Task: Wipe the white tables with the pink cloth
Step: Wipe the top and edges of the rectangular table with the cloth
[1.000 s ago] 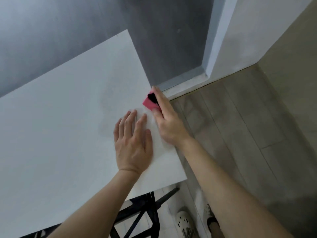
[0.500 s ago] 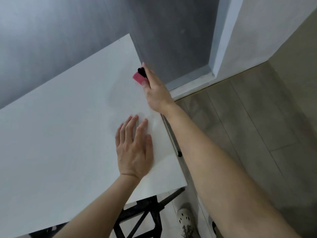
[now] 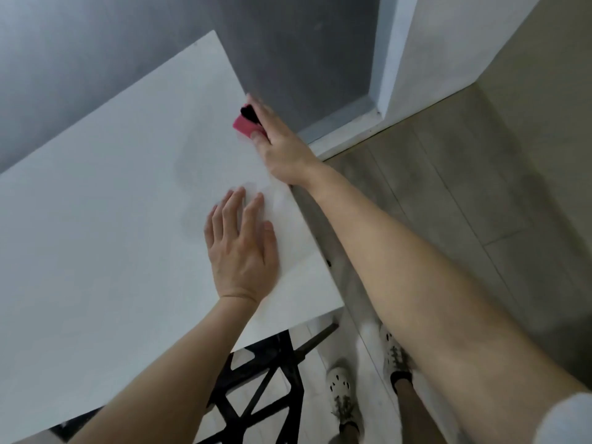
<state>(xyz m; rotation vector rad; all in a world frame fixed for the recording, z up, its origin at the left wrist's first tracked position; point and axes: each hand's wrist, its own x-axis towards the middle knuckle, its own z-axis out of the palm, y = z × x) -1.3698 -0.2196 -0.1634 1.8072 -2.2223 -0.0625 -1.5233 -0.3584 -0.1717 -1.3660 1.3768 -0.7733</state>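
1. Pink cloth (image 3: 245, 127) sits at the right edge of the white bench (image 3: 96, 219), toward its far corner, under the right hand (image 3: 282, 145).
2. Right fingers (image 3: 258, 107) lie fairly straight over the top of the cloth while the thumb (image 3: 256, 136) pinches its near side, so it is both held and pressed down.
3. Nearer the body, the left hand (image 3: 242, 248) rests flat on the bench, fingers straight and holding nothing; it seems to steady the top.
4. To wipe well, press evenly, run strokes along the edge into the far corner, then overlap each pass inward.
5. Faint grey smudges (image 3: 189, 174) show mid-bench. They probably need passes too, and the left hand would have to shift to free the patch beneath it.
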